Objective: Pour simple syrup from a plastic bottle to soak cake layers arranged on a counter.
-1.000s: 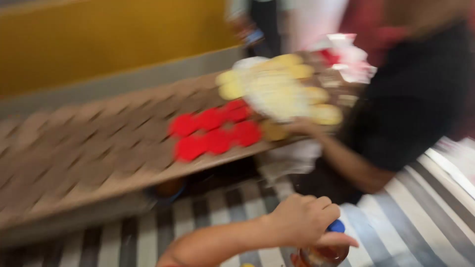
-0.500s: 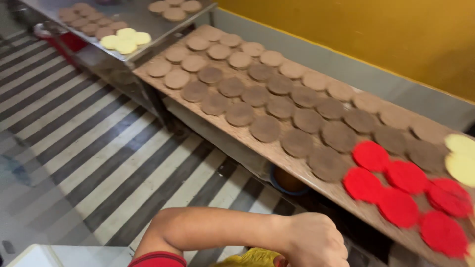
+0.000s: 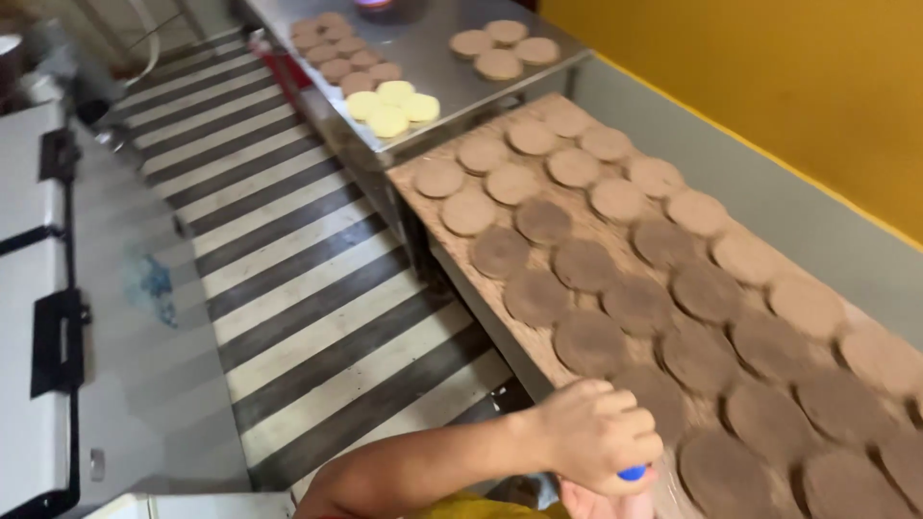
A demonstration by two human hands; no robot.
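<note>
My left hand (image 3: 596, 434) reaches across the bottom of the head view, its fingers closed around a small blue cap (image 3: 632, 473); what lies under the cap is hidden. Just below it a sliver of my right hand (image 3: 601, 505) shows at the frame edge, and its grip is hidden. Both hands hover over the near edge of a long wooden board (image 3: 567, 231) covered with several round brown discs (image 3: 586, 341), darker near me and paler farther off.
A steel table (image 3: 442, 72) beyond the board carries more brown discs and three yellow discs (image 3: 391, 106). Striped floor (image 3: 288, 279) runs down the middle. A grey metal cabinet (image 3: 58, 317) stands at the left, and a yellow wall (image 3: 769, 67) at the right.
The view has swung left along the board, so the red discs have left the frame and the steel table has come closer. My left hand stays closed at the bottom edge.
</note>
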